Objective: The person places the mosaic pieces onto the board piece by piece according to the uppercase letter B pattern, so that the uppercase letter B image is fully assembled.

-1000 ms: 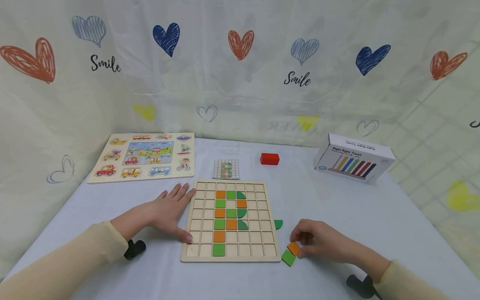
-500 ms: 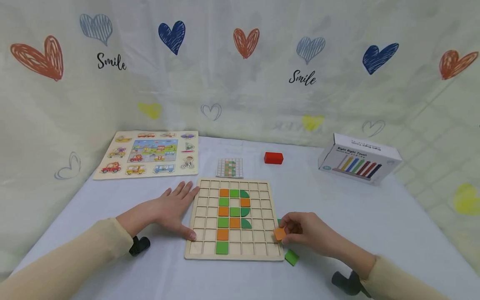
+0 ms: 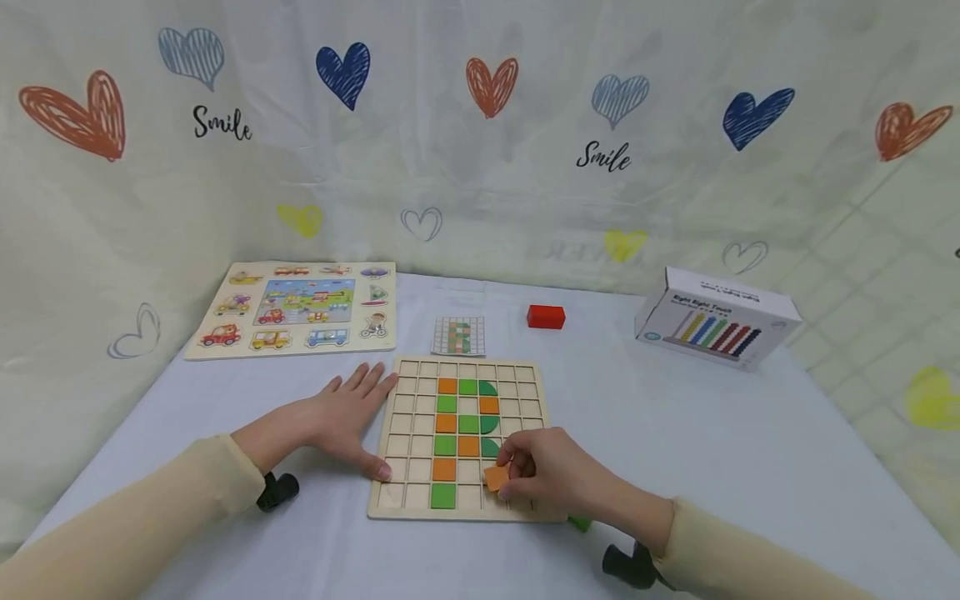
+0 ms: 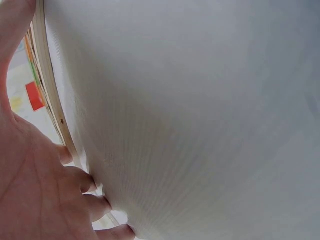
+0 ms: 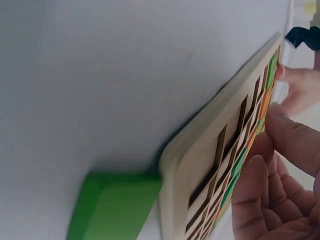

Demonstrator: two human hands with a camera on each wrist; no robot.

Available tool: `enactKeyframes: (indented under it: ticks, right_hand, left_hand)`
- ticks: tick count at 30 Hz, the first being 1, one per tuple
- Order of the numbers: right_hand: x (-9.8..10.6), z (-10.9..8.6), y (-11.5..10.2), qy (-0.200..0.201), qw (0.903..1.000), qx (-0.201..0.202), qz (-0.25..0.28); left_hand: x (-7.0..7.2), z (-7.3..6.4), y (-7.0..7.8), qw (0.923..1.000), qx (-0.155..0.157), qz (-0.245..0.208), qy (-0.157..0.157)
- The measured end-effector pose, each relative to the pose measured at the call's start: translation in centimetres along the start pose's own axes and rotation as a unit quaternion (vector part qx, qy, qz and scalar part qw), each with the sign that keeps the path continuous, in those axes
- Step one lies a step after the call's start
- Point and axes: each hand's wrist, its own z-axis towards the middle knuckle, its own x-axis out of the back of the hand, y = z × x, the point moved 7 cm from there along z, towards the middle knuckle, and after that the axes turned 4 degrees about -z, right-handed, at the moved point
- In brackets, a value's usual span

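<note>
A wooden grid board (image 3: 405, 510) lies on the table with orange, green and rounded dark green tiles set in its cells. My left hand (image 3: 337, 421) rests along its left edge, fingers spread, thumb on the lower left rim. Over the lower right part of the board, my right hand (image 3: 558, 471) pinches an orange square tile (image 3: 496, 477) between thumb and fingers. That tile sits slightly tilted near the cells below the rounded pieces. A loose green tile (image 5: 117, 205) lies against the board's right corner, mostly covered by my right forearm in the head view.
Behind the board lies a small pattern card (image 3: 459, 336). A picture puzzle board (image 3: 288, 350) is at the back left, a red block (image 3: 546, 317) behind to the right, and a white box (image 3: 716, 321) at the back right.
My right hand has picked up the orange tile from the table beside the board and carried it left over the grid. The left hand has stayed on the board's edge.
</note>
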Motion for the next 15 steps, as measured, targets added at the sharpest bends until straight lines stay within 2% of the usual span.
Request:
enactKeyframes:
  ticks: [7,15]
  right_hand:
    - [-1.6,0.4,-1.8,-0.019,0.9993,0.029,-0.016]
    - [-2.0,0.6,-2.7,-0.023,0.9993,0.016,-0.027]
  left_hand:
    - [0.1,-0.1,0.1,1.0000,0.002,-0.002,0.000]
    - [0.0,0.0,0.1,1.0000,0.003,0.000,-0.002]
